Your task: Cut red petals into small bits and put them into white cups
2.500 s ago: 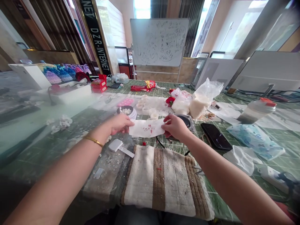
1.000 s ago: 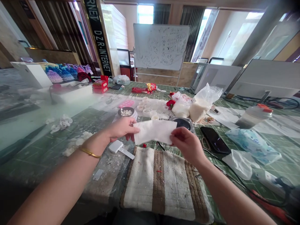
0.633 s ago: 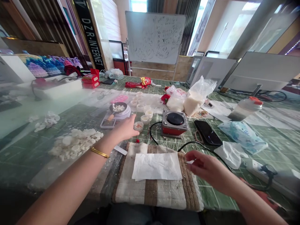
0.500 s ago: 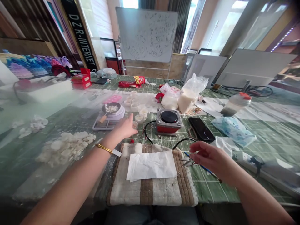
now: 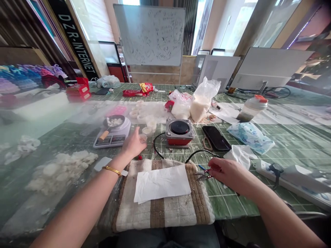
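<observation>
My left hand [image 5: 134, 143], with a gold bangle at the wrist, is at a small clear cup [image 5: 142, 138], its fingers closed round the near side. Right of the folded striped towel's middle, my right hand [image 5: 221, 168] has its fingers closed on the handles of small pliers [image 5: 203, 175], whose jaws lie over the towel's brown edge. White paper [image 5: 162, 184] rests on the towel [image 5: 157, 212]. Behind it stands a small red hot plate [image 5: 179, 132]. Left of my left hand, a pan of white pieces [image 5: 114, 122] sits on a scale [image 5: 121, 137].
A black phone [image 5: 216, 137] and a wipes pack [image 5: 252, 137] lie to the right, with a power strip [image 5: 297, 184] nearer. White chunks [image 5: 62, 170] are piled at the left. Bags of white powder [image 5: 201, 105] stand behind the hot plate.
My left hand has closed in on the small clear cup. My right hand has drawn its fingers together on the pliers. The whole view has shifted slightly, moving the table things left.
</observation>
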Tool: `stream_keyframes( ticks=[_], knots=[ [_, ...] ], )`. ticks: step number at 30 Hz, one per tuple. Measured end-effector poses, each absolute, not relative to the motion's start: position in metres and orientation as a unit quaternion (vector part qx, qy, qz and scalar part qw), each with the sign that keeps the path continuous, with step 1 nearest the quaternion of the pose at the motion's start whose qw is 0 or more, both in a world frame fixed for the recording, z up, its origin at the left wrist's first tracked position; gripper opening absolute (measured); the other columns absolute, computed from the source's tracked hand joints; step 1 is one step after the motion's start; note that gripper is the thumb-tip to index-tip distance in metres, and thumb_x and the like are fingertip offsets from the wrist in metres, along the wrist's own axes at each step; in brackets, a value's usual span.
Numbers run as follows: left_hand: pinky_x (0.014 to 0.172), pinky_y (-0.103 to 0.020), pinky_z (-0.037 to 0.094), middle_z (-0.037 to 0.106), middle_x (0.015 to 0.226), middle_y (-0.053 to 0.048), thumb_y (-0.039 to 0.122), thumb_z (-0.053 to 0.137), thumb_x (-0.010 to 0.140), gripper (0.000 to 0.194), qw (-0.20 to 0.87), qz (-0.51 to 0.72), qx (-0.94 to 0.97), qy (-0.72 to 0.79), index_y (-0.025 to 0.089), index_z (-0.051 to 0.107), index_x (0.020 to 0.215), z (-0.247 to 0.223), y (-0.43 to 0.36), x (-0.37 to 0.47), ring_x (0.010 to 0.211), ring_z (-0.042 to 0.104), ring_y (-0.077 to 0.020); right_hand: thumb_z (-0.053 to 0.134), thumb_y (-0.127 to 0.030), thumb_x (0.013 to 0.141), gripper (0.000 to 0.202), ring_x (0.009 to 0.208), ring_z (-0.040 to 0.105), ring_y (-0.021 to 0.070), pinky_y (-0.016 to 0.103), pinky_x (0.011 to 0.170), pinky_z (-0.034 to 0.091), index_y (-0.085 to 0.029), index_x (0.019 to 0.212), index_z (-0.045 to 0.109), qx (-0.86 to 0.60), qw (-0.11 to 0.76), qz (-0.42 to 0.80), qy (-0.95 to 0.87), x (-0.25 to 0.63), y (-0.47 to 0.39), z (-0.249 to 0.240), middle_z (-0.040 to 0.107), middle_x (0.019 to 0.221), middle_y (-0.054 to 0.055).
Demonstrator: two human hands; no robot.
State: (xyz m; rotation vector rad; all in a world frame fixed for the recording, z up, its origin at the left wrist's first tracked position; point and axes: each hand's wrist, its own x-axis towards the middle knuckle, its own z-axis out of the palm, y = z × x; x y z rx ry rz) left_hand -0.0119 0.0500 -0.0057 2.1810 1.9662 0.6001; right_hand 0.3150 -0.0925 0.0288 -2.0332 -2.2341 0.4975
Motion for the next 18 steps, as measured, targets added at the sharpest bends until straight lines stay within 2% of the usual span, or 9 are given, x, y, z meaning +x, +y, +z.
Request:
stream_keyframes(
  ticks=[2,6,8,11,18],
  knots=[
    [0.084,-0.039,0.048,0.056,0.116,-0.018,0.027,0.065,0.067,0.077,0.061,0.287,0.731,0.616,0.011,0.030,0.134,-0.002,0.042,-0.012,0.104,0.058,-0.0311,0.044,-0.031,0.082,0.014,0.062,0.055,0.0146,0.024,0.053,0.031,-0.023,0.082,0.056,-0.668,0.025,0.144,-0.730,0.316,-0.093,0.030,0.064,0.070,0.000],
    [0.089,-0.035,0.048,0.053,0.114,-0.013,0.022,0.066,0.070,0.081,0.074,0.443,0.780,0.435,0.016,0.023,0.138,0.014,0.013,-0.001,0.102,0.057,-0.0230,0.044,-0.024,0.081,0.014,0.066,0.061,0.0190,0.026,0.053,0.031,-0.022,0.082,0.057,-0.686,-0.065,0.086,-0.720,0.322,-0.099,0.024,0.066,0.072,0.002],
    [0.090,-0.035,0.048,0.052,0.116,-0.012,0.018,0.066,0.071,0.084,0.106,0.461,0.810,0.346,0.020,0.019,0.141,0.021,-0.001,0.009,0.103,0.057,-0.0213,0.045,-0.019,0.078,0.017,0.075,0.064,0.0234,0.028,0.056,0.034,-0.021,0.088,0.059,-0.692,-0.107,0.078,-0.709,0.326,-0.104,0.017,0.068,0.080,0.005],
    [0.092,-0.037,0.047,0.051,0.118,-0.012,0.012,0.065,0.070,0.085,0.132,0.471,0.832,0.263,0.022,0.019,0.141,0.023,-0.011,0.025,0.110,0.052,-0.0236,0.043,-0.013,0.076,0.023,0.084,0.065,0.0265,0.031,0.061,0.039,-0.018,0.092,0.059,-0.697,-0.130,0.089,-0.700,0.328,-0.110,0.010,0.069,0.091,0.008],
    [0.092,-0.038,0.046,0.052,0.118,-0.012,0.009,0.068,0.067,0.090,0.261,0.489,0.800,0.230,0.024,0.019,0.141,0.001,-0.004,0.030,0.107,0.054,-0.0234,0.040,-0.010,0.074,0.025,0.084,0.065,0.0259,0.033,0.066,0.043,-0.018,0.089,0.058,-0.678,-0.124,0.086,-0.720,0.333,-0.113,0.004,0.068,0.089,0.008]
  ],
)
